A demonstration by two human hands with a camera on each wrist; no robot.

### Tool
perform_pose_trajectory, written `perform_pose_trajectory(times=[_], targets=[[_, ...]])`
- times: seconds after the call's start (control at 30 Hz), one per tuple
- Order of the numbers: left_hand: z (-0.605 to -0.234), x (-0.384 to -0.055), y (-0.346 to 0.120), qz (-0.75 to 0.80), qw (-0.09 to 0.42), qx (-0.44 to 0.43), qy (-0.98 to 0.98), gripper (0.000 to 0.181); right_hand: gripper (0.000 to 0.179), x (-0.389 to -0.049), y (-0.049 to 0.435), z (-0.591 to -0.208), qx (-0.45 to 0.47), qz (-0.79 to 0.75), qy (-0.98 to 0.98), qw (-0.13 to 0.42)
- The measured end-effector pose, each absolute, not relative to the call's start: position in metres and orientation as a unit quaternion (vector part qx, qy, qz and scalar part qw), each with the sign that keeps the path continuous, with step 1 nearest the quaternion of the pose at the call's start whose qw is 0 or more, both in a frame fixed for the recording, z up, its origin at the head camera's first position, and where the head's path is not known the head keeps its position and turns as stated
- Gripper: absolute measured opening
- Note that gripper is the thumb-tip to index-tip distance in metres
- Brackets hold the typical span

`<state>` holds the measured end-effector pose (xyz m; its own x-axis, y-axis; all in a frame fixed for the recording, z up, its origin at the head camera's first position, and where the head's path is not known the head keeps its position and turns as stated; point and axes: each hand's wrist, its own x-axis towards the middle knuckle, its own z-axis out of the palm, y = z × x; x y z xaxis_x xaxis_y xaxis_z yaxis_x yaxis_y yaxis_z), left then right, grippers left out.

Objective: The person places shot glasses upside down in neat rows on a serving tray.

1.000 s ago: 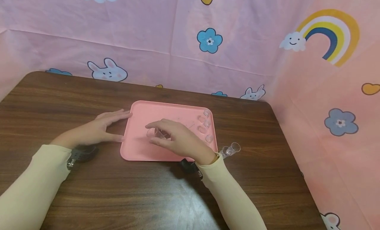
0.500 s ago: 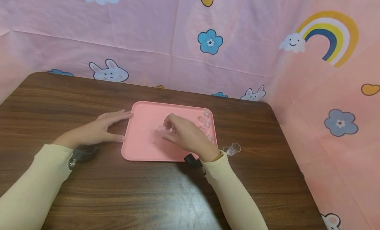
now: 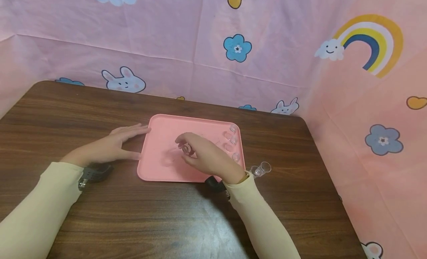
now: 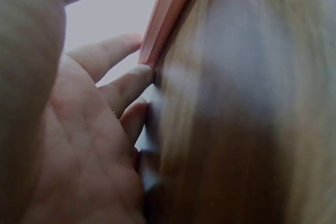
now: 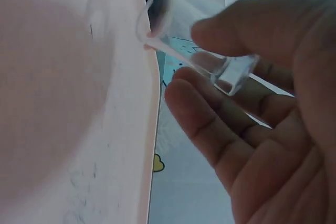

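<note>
A small clear shot glass (image 5: 178, 35) is pinched between the thumb and fingers of my right hand (image 5: 252, 103). In the right wrist view it lies tilted, its mouth toward the upper left and its thick base near the palm. From the head view, my right hand (image 3: 207, 155) is over the middle of the pink tray (image 3: 160, 170), with one round end of the glass (image 3: 186, 149) showing between the fingers. My left hand (image 3: 106, 146) rests at the tray's left edge, fingers spread. In the left wrist view its fingertips touch the tray's rim (image 4: 163, 22).
Several clear glasses stand along the tray's right side, among them a far one (image 3: 233, 128) and a near one (image 3: 236, 157). Just off the tray's right edge is another clear glass (image 3: 265, 167) with one beside it. The brown table (image 3: 150, 222) meets patterned cloth behind.
My right hand has closed round the glass, shifted slightly right, then come back left. The glass, pointing left half a second ago, now shows a round end. My left hand keeps its place.
</note>
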<state>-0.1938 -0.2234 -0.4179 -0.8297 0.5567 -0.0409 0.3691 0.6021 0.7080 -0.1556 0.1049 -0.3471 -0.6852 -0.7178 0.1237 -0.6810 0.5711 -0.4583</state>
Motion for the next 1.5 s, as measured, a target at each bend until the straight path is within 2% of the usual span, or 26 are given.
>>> perform_pose_trajectory(times=[0.17,0.33,0.6,1.0,1.33,1.5], targets=[[-0.416,-0.193,-0.222,0.365,0.133,0.257,0.885,0.088,0.02,-0.158,0.109,-0.349,-0.383,-0.227,0.895,0.021],[-0.417,-0.192,-0.222,0.37,0.14,0.25,0.884,0.088,0.026,-0.157,0.107,-0.351,-0.396,-0.221,0.891,0.004],[-0.416,-0.192,-0.221,0.372,0.134,0.254,0.883,0.087,0.015,-0.151,0.095,-0.351,-0.348,-0.252,0.902,0.044],[-0.416,-0.193,-0.222,0.368,0.123,0.264,0.883,0.087,0.02,-0.151,0.088,-0.358,-0.379,-0.197,0.904,0.027],[-0.416,-0.19,-0.222,0.367,0.134,0.253,0.885,0.087,0.02,-0.151,0.086,-0.36,-0.389,-0.184,0.902,0.04],[-0.417,-0.191,-0.222,0.365,0.13,0.257,0.885,0.086,0.026,-0.152,0.091,-0.36,-0.389,-0.193,0.899,0.056]])
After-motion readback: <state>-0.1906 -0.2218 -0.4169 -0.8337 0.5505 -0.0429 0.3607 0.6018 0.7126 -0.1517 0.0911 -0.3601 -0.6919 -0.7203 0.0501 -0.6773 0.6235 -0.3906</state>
